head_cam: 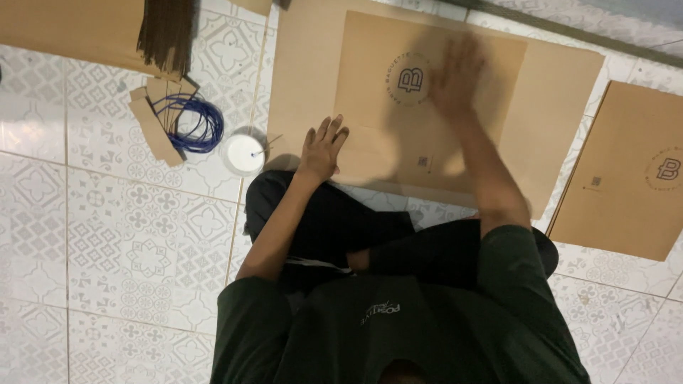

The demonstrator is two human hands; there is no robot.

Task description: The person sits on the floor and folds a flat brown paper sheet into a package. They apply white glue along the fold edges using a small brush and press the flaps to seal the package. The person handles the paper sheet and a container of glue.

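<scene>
I sit cross-legged on a patterned tile floor with a flat brown cardboard sheet (562, 92) spread before me; a folded panel with a round printed mark lies on top of it. My left hand (321, 151) rests flat, fingers spread, on the sheet's near left edge. My right hand (455, 75) is blurred, open and flat over the folded panel, just right of the round mark. Neither hand holds anything.
A second flat cardboard piece (626, 174) lies at the right. At the left are a small white round container (243, 153), a coil of blue cord (196, 122), small cardboard strips (153, 131), and a stack of cardboard (78, 28) at top left.
</scene>
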